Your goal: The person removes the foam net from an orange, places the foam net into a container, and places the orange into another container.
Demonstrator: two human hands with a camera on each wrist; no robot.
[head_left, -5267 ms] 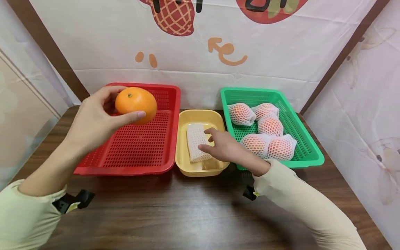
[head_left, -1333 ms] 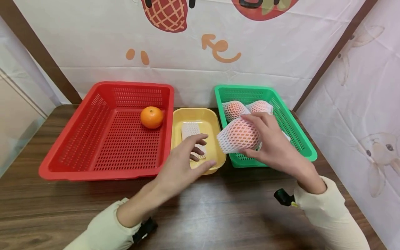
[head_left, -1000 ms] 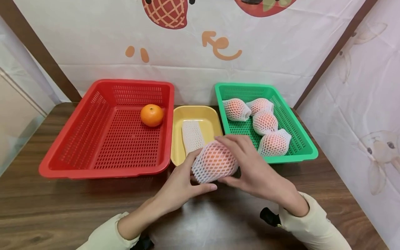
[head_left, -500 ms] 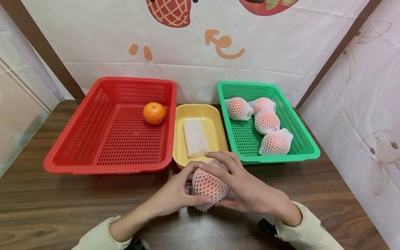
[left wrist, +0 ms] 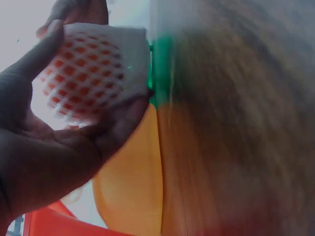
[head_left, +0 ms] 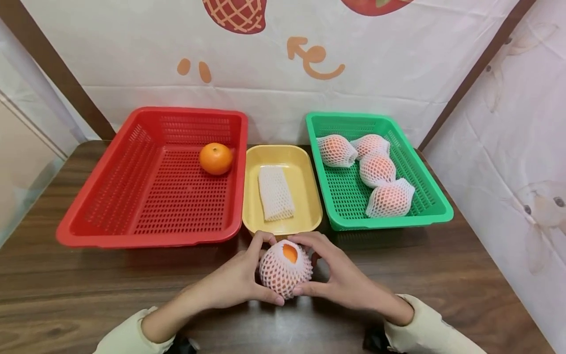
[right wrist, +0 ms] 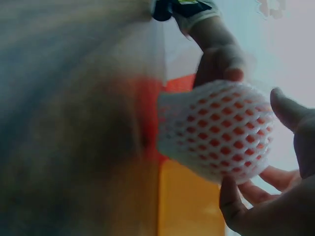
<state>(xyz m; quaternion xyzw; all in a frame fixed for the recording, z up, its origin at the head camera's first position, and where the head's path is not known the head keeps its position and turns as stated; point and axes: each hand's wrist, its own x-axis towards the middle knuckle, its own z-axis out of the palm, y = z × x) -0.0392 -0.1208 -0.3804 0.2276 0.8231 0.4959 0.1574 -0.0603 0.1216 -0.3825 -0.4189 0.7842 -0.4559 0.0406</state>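
The net-wrapped orange (head_left: 285,269) has come out of the green basket (head_left: 431,209) and now sits low over the counter (head_left: 88,295), at 6 o'clock from the yellow tray (head_left: 309,196). Left hand (head_left: 236,282) and right hand (head_left: 342,280) both curl their grip round it. Its open end has turned upward, bare peel showing, so peeling the foam net off looks under way. Four wrapped oranges (head_left: 380,169) remain in the basket.

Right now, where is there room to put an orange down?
The red basket is bare in front of its one orange. The table is bare right of the hands. The green basket is crowded with netted oranges.
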